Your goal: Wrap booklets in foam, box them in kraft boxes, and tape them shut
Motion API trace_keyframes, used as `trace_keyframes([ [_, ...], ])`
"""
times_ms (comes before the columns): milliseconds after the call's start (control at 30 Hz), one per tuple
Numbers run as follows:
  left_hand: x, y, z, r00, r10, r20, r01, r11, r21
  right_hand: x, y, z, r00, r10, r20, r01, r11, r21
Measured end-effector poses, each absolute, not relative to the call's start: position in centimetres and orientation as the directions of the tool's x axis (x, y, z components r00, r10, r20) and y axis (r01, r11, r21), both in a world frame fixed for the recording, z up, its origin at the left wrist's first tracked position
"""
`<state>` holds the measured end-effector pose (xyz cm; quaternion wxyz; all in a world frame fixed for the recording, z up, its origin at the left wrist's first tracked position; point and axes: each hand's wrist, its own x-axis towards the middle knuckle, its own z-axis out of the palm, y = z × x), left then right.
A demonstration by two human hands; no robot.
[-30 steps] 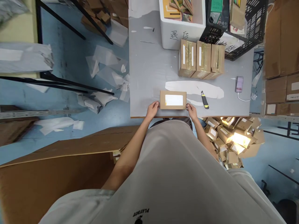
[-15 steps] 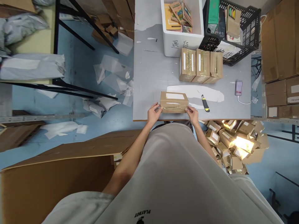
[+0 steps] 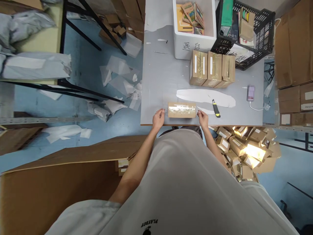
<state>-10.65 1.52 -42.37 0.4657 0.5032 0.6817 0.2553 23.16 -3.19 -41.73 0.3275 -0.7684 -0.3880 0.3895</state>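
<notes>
A small brown cardboard box (image 3: pixel 181 110) lies flat near the table's front edge, with shiny clear tape across its upper face. My left hand (image 3: pixel 158 118) is just off the box's left end, fingers loosely bent and holding nothing I can see. Off the right end, a small gap away, my right hand (image 3: pixel 203 118) has its fingers slightly apart. Behind the box is a long white paper strip (image 3: pixel 193 95). A black and yellow utility knife (image 3: pixel 216 108) lies to the right of my right hand.
Three taped boxes (image 3: pixel 214 69) stand in a row on the grey table (image 3: pixel 156 78). Behind them are a white bin (image 3: pixel 193 49) and a black crate (image 3: pixel 262 45) holding books. A phone (image 3: pixel 250 93) with a cable lies right. Boxes (image 3: pixel 244 153) are heaped below the table's right side.
The box has been turned so its taped face is up and the white label no longer shows. Both hands have let go and moved slightly outward from its ends.
</notes>
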Motion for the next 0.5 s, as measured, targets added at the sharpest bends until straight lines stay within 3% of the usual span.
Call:
trace_keyframes([
  [200,-10.7,0.3,-43.7,0.019,0.875,-0.484,0.484,0.416,0.77,22.8,-4.6,-43.3,0.339,0.837,-0.429,0.34,-0.535,-0.773],
  [500,-9.8,0.8,-42.4,0.085,0.912,-0.402,0.363,0.347,0.865,21.6,-4.8,-41.7,0.258,0.871,-0.417,0.341,-0.486,-0.805],
])
